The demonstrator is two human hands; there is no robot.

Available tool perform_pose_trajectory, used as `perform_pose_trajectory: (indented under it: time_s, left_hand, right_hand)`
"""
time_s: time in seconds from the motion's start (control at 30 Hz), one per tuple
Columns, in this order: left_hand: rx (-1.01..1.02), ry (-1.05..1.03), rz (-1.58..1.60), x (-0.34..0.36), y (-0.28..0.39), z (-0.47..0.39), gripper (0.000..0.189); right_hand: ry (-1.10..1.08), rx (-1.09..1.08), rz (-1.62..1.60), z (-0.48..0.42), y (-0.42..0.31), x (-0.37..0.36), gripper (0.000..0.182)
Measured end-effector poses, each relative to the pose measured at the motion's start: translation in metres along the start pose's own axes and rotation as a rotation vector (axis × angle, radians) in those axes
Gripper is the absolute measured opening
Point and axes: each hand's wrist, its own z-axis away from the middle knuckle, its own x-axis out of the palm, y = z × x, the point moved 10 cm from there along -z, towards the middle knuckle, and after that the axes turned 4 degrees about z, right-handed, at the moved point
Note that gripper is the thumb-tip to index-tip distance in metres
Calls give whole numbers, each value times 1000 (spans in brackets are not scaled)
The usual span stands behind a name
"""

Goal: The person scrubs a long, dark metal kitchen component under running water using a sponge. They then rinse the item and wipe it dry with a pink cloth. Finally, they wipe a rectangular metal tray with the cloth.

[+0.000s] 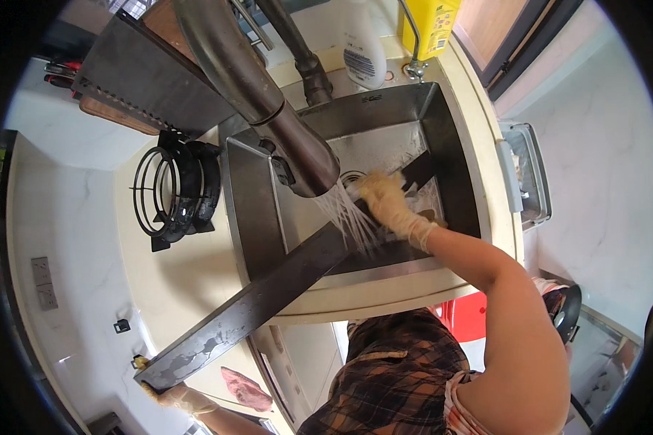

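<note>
A long dark metal panel (261, 299) slants from the lower left over the counter edge into the stainless steel sink (457, 163). My left hand (168, 397), in a pale glove, grips its lower left end. Over the sink, my right hand (383, 201), gloved and blurred, rests on the panel's other part; a whitish thing, perhaps a cloth, shows at its fingers, but I cannot tell what it is. Water sprays from the dark pull-out faucet (305, 157) onto the panel just left of my right hand. The sink drain (353, 176) is partly hidden by that hand.
Black pan supports (179, 190) stand on the counter left of the sink. Behind are a large dark panel (141, 76), a white bottle (364, 54) and a yellow container (430, 27). A pink cloth (245, 389) lies at the lower left; a grey bin (528, 174) hangs at right.
</note>
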Motion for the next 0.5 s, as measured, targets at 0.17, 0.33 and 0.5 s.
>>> perform_pose_trajectory:
  time_s: [0.17,0.33,0.5]
  left_hand:
    - [-259,71,62,-26,-25,-8,52]
    - [-328,98,47,-19,-18,7,50]
    - [-421,34,133,-45,-25,10,47]
  right_hand:
    - [-130,333,203,-26,129,-15,28]
    - [-324,450,646,-5,145,0,41]
    - [-30,370,146,13,24,6,39]
